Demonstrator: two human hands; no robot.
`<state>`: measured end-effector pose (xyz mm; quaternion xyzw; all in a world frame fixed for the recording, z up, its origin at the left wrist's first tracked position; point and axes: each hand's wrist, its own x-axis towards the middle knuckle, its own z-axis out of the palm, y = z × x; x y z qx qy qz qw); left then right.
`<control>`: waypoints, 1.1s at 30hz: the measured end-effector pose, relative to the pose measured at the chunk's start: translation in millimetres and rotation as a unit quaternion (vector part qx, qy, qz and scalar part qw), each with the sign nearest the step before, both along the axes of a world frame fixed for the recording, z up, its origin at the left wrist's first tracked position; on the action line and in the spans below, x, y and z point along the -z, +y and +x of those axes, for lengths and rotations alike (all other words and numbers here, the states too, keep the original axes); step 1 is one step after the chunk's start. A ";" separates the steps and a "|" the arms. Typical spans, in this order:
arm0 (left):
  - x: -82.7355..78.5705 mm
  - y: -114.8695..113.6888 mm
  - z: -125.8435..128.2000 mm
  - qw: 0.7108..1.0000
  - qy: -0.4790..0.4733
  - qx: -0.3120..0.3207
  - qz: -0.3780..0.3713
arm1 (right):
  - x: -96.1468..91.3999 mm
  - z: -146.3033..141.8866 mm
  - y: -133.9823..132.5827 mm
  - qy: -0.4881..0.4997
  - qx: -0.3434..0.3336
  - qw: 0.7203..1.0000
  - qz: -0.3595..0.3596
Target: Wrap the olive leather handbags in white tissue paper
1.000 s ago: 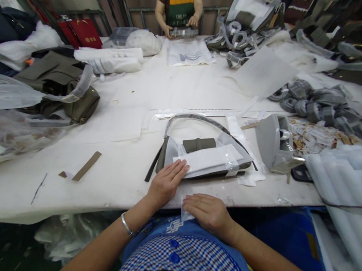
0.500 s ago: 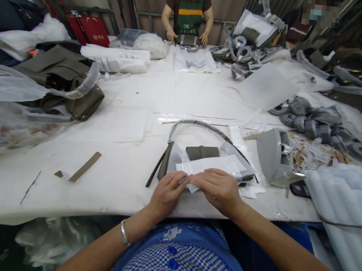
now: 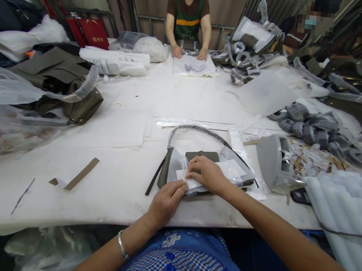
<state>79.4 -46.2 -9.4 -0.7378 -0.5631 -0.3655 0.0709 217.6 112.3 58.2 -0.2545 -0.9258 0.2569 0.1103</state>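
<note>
An olive handbag [image 3: 165,169] lies at the table's front edge, its wrapped strap [image 3: 198,128] arching away behind it. White wrapping sheet [image 3: 229,171] covers much of its front, and an olive flap piece [image 3: 210,156] shows above. My left hand [image 3: 166,199] is closed at the near left edge of the sheet, fingers together. Just right of it, my right hand [image 3: 207,173] bends over the bag, fingertips pinching at the same sheet. The fingers partly hide what they grip there.
A grey tape dispenser [image 3: 269,158] stands right of the bag, beside foam wrap [image 3: 342,201]. An olive strip [image 3: 82,173] lies at left. Olive bags [image 3: 58,75] and clear plastic are piled farther left. Across the table, a co-worker's hands [image 3: 201,54] rest on a white plastic bag.
My right hand has moved up and over the bag, its fingers now bent. My left hand stays near the sheet's edge, slightly lower. The co-worker's hands have come forward onto the plastic bag.
</note>
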 end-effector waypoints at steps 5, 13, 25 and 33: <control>0.3 -2.0 -3.1 1.000 0.015 0.004 0.006 | -5.1 -6.1 7.4 -0.032 0.004 0.999 -0.027; -9.4 -0.9 7.7 0.997 0.058 -0.021 -0.043 | 6.0 -10.0 3.8 0.023 0.053 0.998 -0.010; 5.1 0.8 1.7 0.998 0.059 -0.020 0.015 | -48.3 208.8 60.8 0.143 0.449 0.882 0.034; 16.7 2.9 -4.1 0.997 0.070 -0.006 0.035 | -46.4 238.3 104.9 0.102 0.535 0.801 -0.248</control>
